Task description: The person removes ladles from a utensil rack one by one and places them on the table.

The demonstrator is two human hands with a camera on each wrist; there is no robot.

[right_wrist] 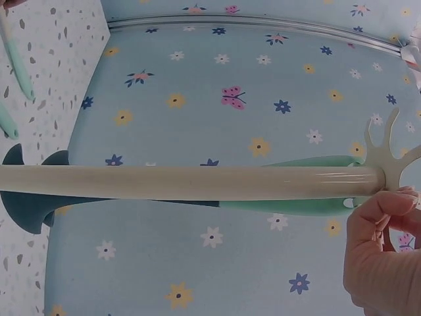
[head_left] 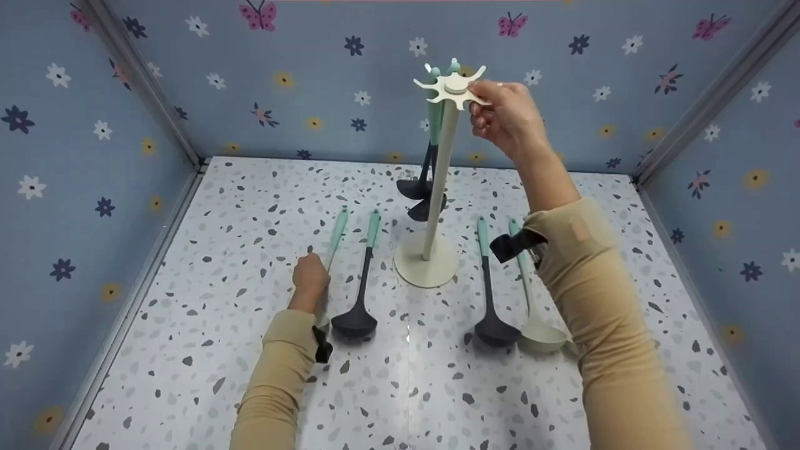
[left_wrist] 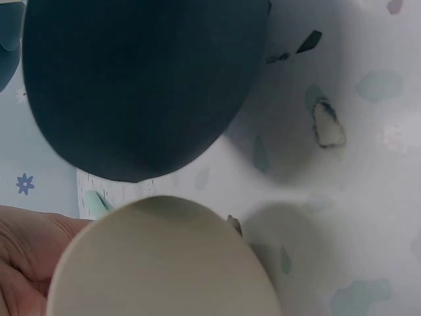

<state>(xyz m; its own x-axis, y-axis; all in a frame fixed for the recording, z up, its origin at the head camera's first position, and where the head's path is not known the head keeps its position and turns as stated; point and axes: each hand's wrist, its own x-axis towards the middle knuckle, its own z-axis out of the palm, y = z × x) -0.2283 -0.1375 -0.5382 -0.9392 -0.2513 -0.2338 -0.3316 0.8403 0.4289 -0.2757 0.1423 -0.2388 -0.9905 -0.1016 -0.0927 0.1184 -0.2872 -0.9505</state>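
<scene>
My right hand (head_left: 506, 115) pinches one arm of the hooked top of a cream utensil stand (head_left: 442, 169), its fingers also showing beside the hooks in the right wrist view. Two dark-headed utensils with mint handles (right_wrist: 296, 207) hang from the far side of the stand. Down on the left, my left hand (head_left: 310, 275) is curled at the shaft of a cream ladle (left_wrist: 164, 263), whose mint handle lies beyond the fingers; in the head view the wrist mostly hides its bowl. Beside it lies a dark ladle (head_left: 355, 322), its bowl large in the left wrist view.
Right of the stand's round base lie another dark ladle (head_left: 497, 331) and a second cream ladle (head_left: 542, 337), partly behind the right sleeve. The speckled tabletop (head_left: 250, 206) is bounded by blue flowered walls (head_left: 350, 125) at the back and sides.
</scene>
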